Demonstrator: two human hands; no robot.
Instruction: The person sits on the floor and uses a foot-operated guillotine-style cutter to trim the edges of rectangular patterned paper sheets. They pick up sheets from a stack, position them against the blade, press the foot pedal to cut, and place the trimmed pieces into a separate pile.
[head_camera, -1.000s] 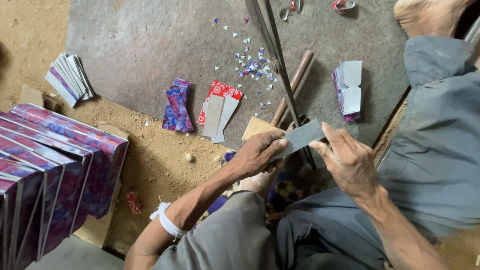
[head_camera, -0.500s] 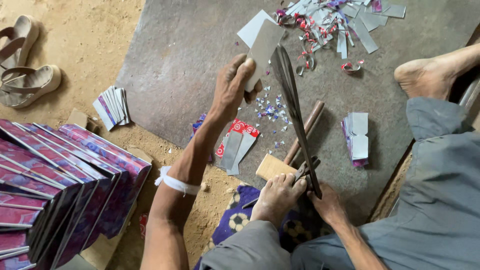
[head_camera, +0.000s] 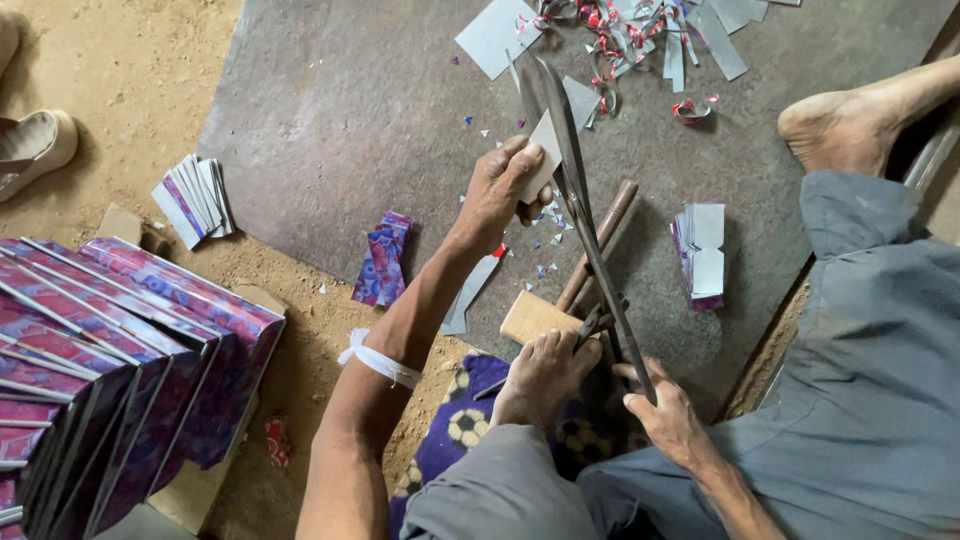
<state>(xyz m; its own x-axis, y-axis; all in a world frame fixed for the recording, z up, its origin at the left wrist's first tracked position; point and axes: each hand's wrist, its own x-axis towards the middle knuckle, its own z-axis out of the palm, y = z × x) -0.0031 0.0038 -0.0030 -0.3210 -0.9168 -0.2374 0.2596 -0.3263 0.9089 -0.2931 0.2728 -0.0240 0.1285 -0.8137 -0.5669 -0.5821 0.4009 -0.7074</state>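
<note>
Your left hand (head_camera: 497, 190) pinches a grey card piece (head_camera: 541, 152) partly hidden behind the long shears (head_camera: 585, 215). Your right hand (head_camera: 668, 420) grips their handle, fingers curled out of sight. The left hand has drawn back toward the blades.

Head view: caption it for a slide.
Left hand feeds a grey card piece into long shears; right hand grips the handle.

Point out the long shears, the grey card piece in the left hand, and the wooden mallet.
long shears (head_camera: 585, 215), head view, on the blades.
grey card piece (head_camera: 545, 150), head view, its flat face.
wooden mallet (head_camera: 532, 318), head view, its block head.
</note>
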